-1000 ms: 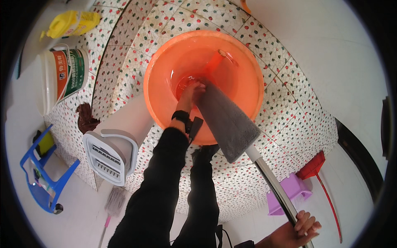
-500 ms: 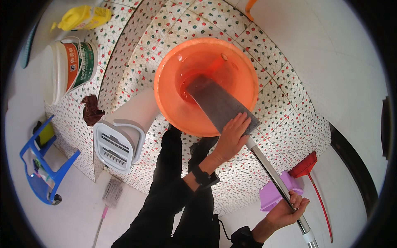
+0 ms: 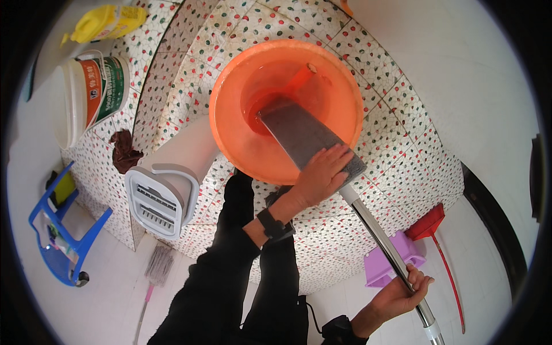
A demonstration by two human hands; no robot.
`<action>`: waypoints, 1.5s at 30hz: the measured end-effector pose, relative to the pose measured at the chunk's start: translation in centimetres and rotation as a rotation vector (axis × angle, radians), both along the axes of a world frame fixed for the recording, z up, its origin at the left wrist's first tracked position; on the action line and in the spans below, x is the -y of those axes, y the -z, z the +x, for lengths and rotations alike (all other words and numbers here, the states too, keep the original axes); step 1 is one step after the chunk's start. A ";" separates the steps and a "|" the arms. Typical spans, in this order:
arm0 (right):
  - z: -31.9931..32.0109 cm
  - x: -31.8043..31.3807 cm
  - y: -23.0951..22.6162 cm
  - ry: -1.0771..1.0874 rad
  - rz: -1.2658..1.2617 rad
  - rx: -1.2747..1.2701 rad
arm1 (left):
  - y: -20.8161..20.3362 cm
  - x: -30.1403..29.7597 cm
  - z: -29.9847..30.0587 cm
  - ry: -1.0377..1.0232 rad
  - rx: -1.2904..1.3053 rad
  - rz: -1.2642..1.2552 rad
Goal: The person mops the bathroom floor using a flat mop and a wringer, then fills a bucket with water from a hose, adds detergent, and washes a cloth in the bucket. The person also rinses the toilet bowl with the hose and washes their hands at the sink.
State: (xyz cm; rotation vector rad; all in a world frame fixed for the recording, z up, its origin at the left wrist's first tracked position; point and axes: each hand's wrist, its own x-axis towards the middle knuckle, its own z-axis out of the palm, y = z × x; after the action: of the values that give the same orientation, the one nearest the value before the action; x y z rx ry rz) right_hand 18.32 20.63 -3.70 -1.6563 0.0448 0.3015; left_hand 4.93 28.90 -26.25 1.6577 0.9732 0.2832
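A flat mop's long grey pad [image 3: 307, 131] slants into an orange basin [image 3: 227, 109], its far end in the water at the bottom. My left hand [image 3: 322, 177] lies across the near end of the pad, fingers stretched out flat on it. Lower right, my right hand [image 3: 398, 294] is wrapped round the mop's shiny metal pole [image 3: 379, 237]. An orange handle-like piece [image 3: 303, 76] rests inside the basin, partly under water. Left of the basin, a tall light-grey mop bucket [image 3: 187, 150] with slots in its top leans over.
Around me are a white pail [image 3: 75, 103], a yellow bottle [image 3: 109, 24], a brown cloth [image 3: 124, 151] and a blue plastic stool [image 3: 63, 259]. A grey brush [image 3: 157, 267] lies lower left. To the right are a purple dustpan [image 3: 391, 261] and a red broom [image 3: 426, 223].
The pad's near end has shifted slightly right, and my left hand has moved with it. The basin sits a little higher in view. My right hand keeps its hold on the pole.
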 end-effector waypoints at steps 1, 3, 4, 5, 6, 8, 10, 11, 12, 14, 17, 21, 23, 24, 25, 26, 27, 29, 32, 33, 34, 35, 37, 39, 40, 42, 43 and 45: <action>-0.1 -0.1 0.0 0.008 -0.004 0.004 | 0.9 0.0 -0.2 -0.008 -0.048 0.026; -0.5 -0.3 -0.2 0.009 -0.072 0.035 | 3.9 -0.6 -0.7 -0.028 -0.151 0.137; -0.8 -0.4 -0.2 0.017 -0.111 0.062 | 5.8 -1.4 -1.4 -0.041 -0.210 0.220; -1.2 -0.6 -0.3 -0.024 -0.114 0.053 | 7.5 -2.2 -2.0 -0.013 -0.314 0.243; -1.6 -0.8 -0.4 -0.057 -0.121 0.059 | 9.1 -3.0 -2.6 -0.042 -0.314 0.120; -2.4 -1.4 -0.7 -0.109 -0.180 0.091 | 11.1 -4.2 -3.3 -0.022 -0.404 -0.261; -3.0 -2.4 -1.2 -0.138 -0.161 0.110 | 10.5 -4.6 -3.1 -0.005 -0.516 -0.263; -3.0 -3.0 -1.4 -0.177 -0.116 0.118 | 9.4 -5.5 -3.1 0.004 -0.595 -0.288; -3.1 -3.8 -1.4 -0.203 -0.118 0.144 | 7.5 -6.1 -3.3 -0.125 -0.413 -0.248; -2.6 -5.6 -1.2 -0.287 -0.237 0.283 | 1.3 -6.0 -3.6 -0.307 -0.112 -0.285; -2.0 -8.2 -1.9 -0.411 -0.016 0.284 | -10.7 -6.4 -3.2 -0.383 0.361 -0.325; -2.0 -12.4 -3.1 -0.647 -0.067 0.207 | -24.0 -8.9 -2.0 -0.216 0.482 0.065; -2.9 -14.6 -3.3 -0.809 -0.085 0.208 | -28.1 -10.3 -0.5 -0.281 0.542 0.273; -3.5 -15.7 -3.3 -0.863 -0.115 0.193 | -29.5 -11.0 0.2 -0.318 0.541 0.257; -4.3 -16.5 -3.4 -0.941 -0.115 0.184 | -30.6 -11.7 0.8 -0.362 0.542 0.243; -5.3 -17.4 -3.2 -1.019 -0.112 0.173 | -31.3 -12.2 0.7 -0.400 0.542 0.228; -6.4 -18.3 -3.0 -1.105 -0.108 0.167 | -31.5 -12.8 0.0 -0.511 0.486 0.299; -8.7 -20.0 -2.4 -1.269 -0.092 0.167 | -31.5 -14.6 -1.2 -0.725 0.382 0.438; -11.1 -21.2 -1.6 -1.501 -0.075 0.171 | -30.9 -16.9 -5.5 -0.999 0.685 -0.095; -11.6 -21.1 -1.4 -1.579 -0.076 0.183 | -30.8 -17.2 -7.7 -1.047 0.662 -0.108; -11.7 -20.9 -1.2 -1.676 -0.169 0.318 | -30.8 -17.0 -10.2 -1.089 0.613 -0.127; -11.4 -20.4 -1.0 -1.766 -0.271 0.464 | -30.9 -16.6 -12.9 -1.125 0.579 -0.136; -10.2 -19.0 -0.1 -1.861 -0.502 0.645 | -30.9 -15.8 -17.2 -1.186 0.435 -0.013; -9.0 -18.7 2.3 -1.867 -0.610 0.525 | -31.0 -13.3 -20.4 -1.198 0.578 -0.081; -8.2 -18.7 3.9 -1.868 -0.659 0.558 | -30.9 -12.0 -21.7 -1.166 0.608 -0.073; -6.7 -19.5 8.1 -1.890 -0.774 0.625 | -30.2 -8.7 -23.3 -1.106 0.600 -0.060; -6.3 -20.0 10.4 -1.891 -0.759 0.752 | -30.0 -7.0 -23.9 -1.079 0.565 -0.044; -5.9 -21.3 15.6 -1.886 -0.786 1.001 | -28.9 -4.2 -24.4 -1.012 0.491 0.112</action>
State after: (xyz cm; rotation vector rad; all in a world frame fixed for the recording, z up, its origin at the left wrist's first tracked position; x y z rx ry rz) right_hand 12.47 41.91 -19.29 -1.8906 -2.4796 0.8332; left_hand -19.46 33.15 2.61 0.9738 1.3414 1.3630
